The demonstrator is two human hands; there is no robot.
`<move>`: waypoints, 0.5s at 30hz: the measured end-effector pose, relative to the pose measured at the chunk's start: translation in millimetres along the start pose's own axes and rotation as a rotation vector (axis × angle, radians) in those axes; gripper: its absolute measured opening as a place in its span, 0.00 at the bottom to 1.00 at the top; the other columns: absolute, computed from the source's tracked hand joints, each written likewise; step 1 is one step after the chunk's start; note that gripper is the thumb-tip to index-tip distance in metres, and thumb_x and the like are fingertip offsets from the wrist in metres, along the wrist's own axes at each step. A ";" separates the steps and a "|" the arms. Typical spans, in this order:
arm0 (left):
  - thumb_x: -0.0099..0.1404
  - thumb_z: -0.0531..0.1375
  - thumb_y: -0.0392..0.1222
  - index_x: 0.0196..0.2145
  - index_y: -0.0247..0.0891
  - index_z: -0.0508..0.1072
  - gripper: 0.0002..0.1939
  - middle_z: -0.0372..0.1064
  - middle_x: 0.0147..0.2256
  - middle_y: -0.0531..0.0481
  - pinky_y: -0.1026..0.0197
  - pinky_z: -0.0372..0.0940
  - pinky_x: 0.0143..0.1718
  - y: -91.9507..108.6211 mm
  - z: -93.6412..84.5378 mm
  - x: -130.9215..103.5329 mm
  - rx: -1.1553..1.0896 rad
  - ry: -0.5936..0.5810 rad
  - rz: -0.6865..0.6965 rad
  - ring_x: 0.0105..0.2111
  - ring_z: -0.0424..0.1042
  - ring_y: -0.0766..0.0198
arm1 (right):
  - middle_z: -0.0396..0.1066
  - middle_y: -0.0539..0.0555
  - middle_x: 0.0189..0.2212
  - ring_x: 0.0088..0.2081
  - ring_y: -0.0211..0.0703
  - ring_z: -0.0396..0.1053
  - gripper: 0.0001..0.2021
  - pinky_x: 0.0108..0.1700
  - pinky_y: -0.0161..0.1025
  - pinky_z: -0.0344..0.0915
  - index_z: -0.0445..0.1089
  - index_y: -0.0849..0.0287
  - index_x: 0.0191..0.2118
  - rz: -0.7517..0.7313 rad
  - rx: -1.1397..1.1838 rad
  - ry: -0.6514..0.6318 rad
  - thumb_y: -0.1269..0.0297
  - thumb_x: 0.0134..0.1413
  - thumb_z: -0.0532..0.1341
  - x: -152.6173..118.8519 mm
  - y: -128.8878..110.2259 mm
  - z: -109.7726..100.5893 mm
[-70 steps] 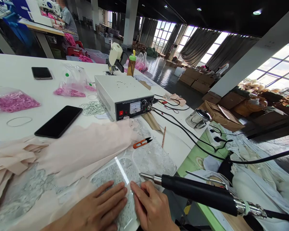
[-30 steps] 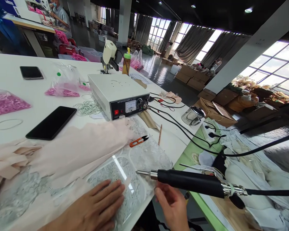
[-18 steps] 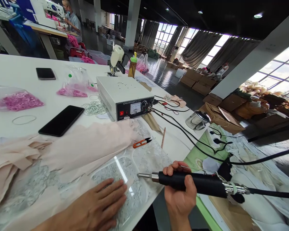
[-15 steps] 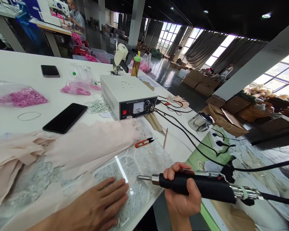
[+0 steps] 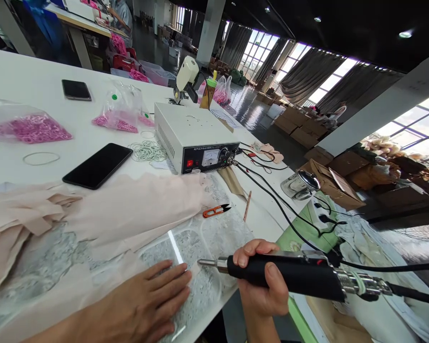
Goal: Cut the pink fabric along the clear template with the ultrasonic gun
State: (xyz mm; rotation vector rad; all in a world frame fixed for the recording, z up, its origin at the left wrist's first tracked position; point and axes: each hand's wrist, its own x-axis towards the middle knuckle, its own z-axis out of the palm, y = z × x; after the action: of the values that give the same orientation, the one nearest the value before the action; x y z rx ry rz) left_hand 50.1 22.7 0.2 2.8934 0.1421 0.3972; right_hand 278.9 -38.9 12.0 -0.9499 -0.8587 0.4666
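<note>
My left hand [image 5: 146, 300] lies flat, fingers spread, on pale pink fabric [image 5: 136, 209] and the grey marbled sheet [image 5: 214, 228]. My right hand [image 5: 262, 276] is wrapped round a black handheld tool [image 5: 289, 276] with a metal tip. That tip points left, just right of my left fingertips, near a small pale piece of fabric; whether it touches is unclear. Orange thread snips [image 5: 216, 210] rest on the sheet beyond both hands. A white control box [image 5: 196, 138] with a dial and red switch stands behind, black cables running from its front.
At the left are a large black phone [image 5: 97, 166], a smaller phone [image 5: 76, 90] and bags of pink loops [image 5: 32, 127]. Greenish bands [image 5: 148, 151] lie beside the box. A glass jar [image 5: 300, 184] stands right. Another person [image 5: 121, 16] sits at a far table.
The tool in my right hand has moved slightly left, its tip closer to my left fingers. My left hand stays nearly in place. The camera view has shifted a little.
</note>
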 end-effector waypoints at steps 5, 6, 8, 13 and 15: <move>0.70 0.62 0.37 0.63 0.36 0.66 0.25 0.67 0.61 0.47 0.59 0.60 0.64 -0.9 -3.1 2.9 0.004 0.031 0.021 0.61 0.67 0.55 | 0.62 0.48 0.28 0.22 0.38 0.63 0.08 0.23 0.38 0.65 0.65 0.54 0.36 0.002 0.030 -0.038 0.57 0.59 0.54 0.5 0.9 -1.6; 0.70 0.62 0.37 0.63 0.37 0.66 0.25 0.67 0.61 0.47 0.59 0.60 0.64 -0.9 -3.2 3.2 -0.002 0.036 0.019 0.61 0.67 0.55 | 0.62 0.48 0.29 0.22 0.38 0.64 0.08 0.23 0.38 0.65 0.65 0.54 0.36 0.008 0.044 -0.039 0.57 0.59 0.54 0.4 1.2 -1.8; 0.70 0.61 0.37 0.64 0.38 0.65 0.26 0.67 0.61 0.48 0.59 0.59 0.64 -0.9 -2.8 3.3 -0.022 0.045 0.008 0.61 0.67 0.56 | 0.63 0.49 0.29 0.22 0.37 0.64 0.08 0.23 0.38 0.65 0.66 0.54 0.36 0.021 0.079 -0.028 0.58 0.58 0.55 0.1 1.7 -1.5; 0.71 0.61 0.39 0.63 0.36 0.66 0.25 0.66 0.62 0.45 0.59 0.60 0.63 -0.8 -1.5 1.5 0.021 0.042 0.025 0.61 0.67 0.56 | 0.65 0.49 0.28 0.22 0.37 0.65 0.07 0.24 0.37 0.66 0.69 0.55 0.35 0.044 0.146 -0.009 0.59 0.56 0.58 0.0 1.7 1.5; 0.72 0.60 0.40 0.63 0.35 0.66 0.24 0.65 0.62 0.45 0.59 0.61 0.63 -0.8 -1.8 0.8 0.063 0.021 0.034 0.61 0.67 0.56 | 0.65 0.49 0.28 0.22 0.37 0.66 0.07 0.24 0.38 0.66 0.70 0.55 0.35 0.046 0.140 -0.007 0.59 0.56 0.58 0.3 1.3 2.3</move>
State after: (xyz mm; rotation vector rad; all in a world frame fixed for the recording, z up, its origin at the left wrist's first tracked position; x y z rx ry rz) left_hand 50.3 23.9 1.9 2.9580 0.1105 0.4368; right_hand 277.3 -36.8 11.7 -0.8406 -0.8007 0.5627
